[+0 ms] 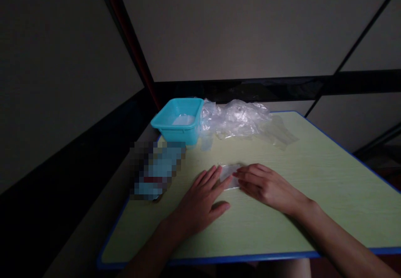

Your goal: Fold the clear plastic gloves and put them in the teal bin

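A small, flat, clear plastic bag lies on the table between my hands, with a whitish look. My left hand rests palm down, fingers stretched out and thumb apart, its fingertips on the bag's left part. At the bag's right end, my right hand has its fingers bent and close together, gripping the edge. Those fingers cover the right end of the bag, and the thumb is mostly hidden.
A turquoise plastic basin with something whitish inside stands at the back left. Beside it lies a heap of crumpled clear plastic. A pixelated bluish object is at the left edge. The light green table has a blue rim.
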Demonstrator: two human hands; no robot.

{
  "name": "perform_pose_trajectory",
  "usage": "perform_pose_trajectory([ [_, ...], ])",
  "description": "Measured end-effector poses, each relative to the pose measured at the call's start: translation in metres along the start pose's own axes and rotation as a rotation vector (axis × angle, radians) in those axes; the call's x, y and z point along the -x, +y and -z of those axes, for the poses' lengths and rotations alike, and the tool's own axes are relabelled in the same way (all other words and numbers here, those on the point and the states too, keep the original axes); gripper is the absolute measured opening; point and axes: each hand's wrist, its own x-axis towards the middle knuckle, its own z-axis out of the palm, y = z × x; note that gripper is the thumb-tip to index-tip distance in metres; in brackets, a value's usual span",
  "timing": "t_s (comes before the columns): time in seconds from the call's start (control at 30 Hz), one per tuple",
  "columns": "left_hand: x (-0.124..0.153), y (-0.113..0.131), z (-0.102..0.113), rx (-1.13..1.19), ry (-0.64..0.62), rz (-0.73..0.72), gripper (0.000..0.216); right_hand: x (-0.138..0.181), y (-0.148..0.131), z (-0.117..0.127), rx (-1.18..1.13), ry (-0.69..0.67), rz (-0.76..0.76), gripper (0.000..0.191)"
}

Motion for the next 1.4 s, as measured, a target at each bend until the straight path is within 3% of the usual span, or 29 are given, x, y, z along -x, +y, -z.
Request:
perform_pose_trajectory([
  [0.17,0.001,0.000,-0.001,0.032,0.043,0.003,0.072,-0.001,-0.002,0.000,0.028,0.012,-0.077,0.027],
  [0.43,0.002,0.001,-0.004,0.087,0.077,0.044,0.074,-0.004,-0.001,-0.002,0.098,-0.053,-0.039,0.022],
  [0.6,0.002,0.002,-0.003,0.224,0.222,0.072,0.059,-0.007,-0.004,-0.002,-0.252,0.066,-0.200,0.019],
  [0.7,-0.001,0.006,0.001,0.433,0.342,0.216,0.037,-0.010,-0.008,-0.006,-0.615,0.136,-0.401,0.017],
  [0.8,-0.005,0.011,0.006,0.690,0.372,0.357,0.016,-0.015,-0.011,-0.013,-0.910,0.202,-0.611,0.016],
  [1.0,-0.014,0.010,0.006,1.080,0.372,0.428,0.023,-0.021,-0.013,-0.019,-1.282,0.308,-0.769,0.032],
  [1.07,-0.016,0.009,0.006,1.107,0.396,0.456,0.024,-0.021,-0.014,-0.018,-1.340,0.325,-0.738,0.037],
  [1.17,-0.016,0.008,0.007,1.111,0.417,0.488,0.024,-0.021,-0.014,-0.019,-1.308,0.315,-0.690,0.029],
  [1.4,-0.016,0.013,0.013,1.138,0.421,0.536,0.023,-0.020,-0.014,-0.023,-1.186,0.228,-0.731,0.023],
])
